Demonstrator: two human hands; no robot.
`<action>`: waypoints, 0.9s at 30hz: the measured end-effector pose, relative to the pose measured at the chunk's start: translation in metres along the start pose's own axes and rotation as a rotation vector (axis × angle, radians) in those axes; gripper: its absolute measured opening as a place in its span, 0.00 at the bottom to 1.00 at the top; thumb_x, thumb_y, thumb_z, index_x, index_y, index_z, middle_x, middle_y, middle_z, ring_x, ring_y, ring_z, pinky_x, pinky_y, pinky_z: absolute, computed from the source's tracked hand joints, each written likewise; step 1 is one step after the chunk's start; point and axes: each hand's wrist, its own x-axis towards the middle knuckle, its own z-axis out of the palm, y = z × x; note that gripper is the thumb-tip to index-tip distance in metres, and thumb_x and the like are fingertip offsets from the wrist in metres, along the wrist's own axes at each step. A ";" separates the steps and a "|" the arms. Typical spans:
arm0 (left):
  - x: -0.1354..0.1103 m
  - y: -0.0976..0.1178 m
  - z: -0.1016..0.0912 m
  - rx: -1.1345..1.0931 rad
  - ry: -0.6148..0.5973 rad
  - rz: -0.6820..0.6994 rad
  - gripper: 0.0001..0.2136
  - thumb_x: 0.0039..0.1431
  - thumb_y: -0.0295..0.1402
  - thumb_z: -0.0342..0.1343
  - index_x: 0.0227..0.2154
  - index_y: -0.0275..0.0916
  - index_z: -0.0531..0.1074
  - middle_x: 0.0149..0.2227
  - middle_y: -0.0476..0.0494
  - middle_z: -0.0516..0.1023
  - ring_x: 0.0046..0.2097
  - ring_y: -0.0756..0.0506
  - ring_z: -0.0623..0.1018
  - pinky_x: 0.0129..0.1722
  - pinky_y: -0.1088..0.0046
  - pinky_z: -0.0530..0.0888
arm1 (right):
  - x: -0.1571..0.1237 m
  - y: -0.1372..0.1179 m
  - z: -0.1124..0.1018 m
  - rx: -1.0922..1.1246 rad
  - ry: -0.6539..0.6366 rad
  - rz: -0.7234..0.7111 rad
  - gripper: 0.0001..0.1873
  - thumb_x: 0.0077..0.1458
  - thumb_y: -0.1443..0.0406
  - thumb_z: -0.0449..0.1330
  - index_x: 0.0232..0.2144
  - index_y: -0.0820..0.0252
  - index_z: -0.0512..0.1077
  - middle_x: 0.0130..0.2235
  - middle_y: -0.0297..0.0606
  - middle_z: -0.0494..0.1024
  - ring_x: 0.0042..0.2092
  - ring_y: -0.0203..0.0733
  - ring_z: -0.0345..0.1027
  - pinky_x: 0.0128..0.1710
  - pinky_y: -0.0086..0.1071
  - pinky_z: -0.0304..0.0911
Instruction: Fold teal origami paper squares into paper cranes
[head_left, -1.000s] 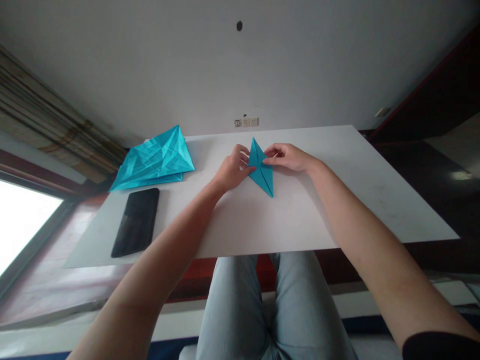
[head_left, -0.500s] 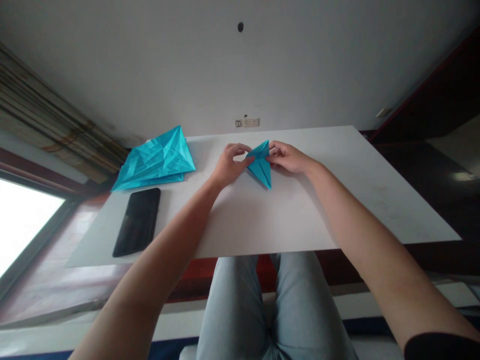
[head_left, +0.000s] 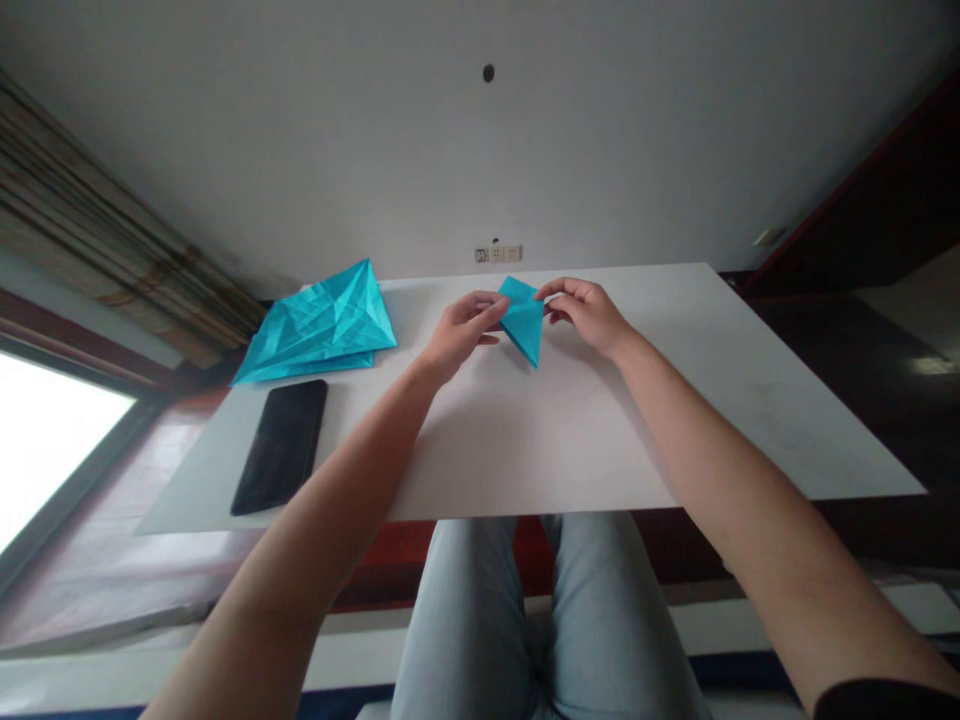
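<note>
Paper (folded) between both grips.

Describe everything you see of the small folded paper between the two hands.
The small folded paper is bright turquoise, thin-looking and matte, roughly kite-shaped, with a smooth upper face. Its sharp point aims toward the person; a smaller flap slants at the far end. The left hand grips its left side, thumb on top; the right hand has fingertips at its right edge. It is over the white table; whether it touches the tabletop is unclear.
</note>
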 end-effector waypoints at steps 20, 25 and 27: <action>0.006 -0.015 0.009 0.004 0.038 0.144 0.24 0.60 0.56 0.77 0.44 0.40 0.82 0.54 0.37 0.86 0.55 0.39 0.86 0.56 0.62 0.84 | -0.011 -0.009 0.017 0.018 -0.223 -0.086 0.35 0.51 0.35 0.78 0.47 0.51 0.78 0.45 0.38 0.81 0.42 0.43 0.72 0.41 0.37 0.71; 0.003 -0.006 0.012 -0.113 -0.035 0.010 0.33 0.71 0.69 0.59 0.47 0.39 0.82 0.47 0.35 0.89 0.52 0.35 0.89 0.52 0.58 0.86 | -0.010 -0.003 0.013 -0.236 -0.133 -0.209 0.25 0.61 0.40 0.75 0.50 0.47 0.83 0.49 0.41 0.77 0.41 0.46 0.68 0.46 0.43 0.71; 0.003 -0.006 0.012 -0.132 -0.031 -0.004 0.32 0.70 0.67 0.63 0.47 0.38 0.82 0.44 0.35 0.89 0.52 0.34 0.90 0.53 0.56 0.87 | -0.010 -0.001 0.011 -0.317 -0.098 -0.253 0.22 0.62 0.43 0.75 0.53 0.43 0.84 0.53 0.43 0.75 0.44 0.48 0.69 0.46 0.45 0.73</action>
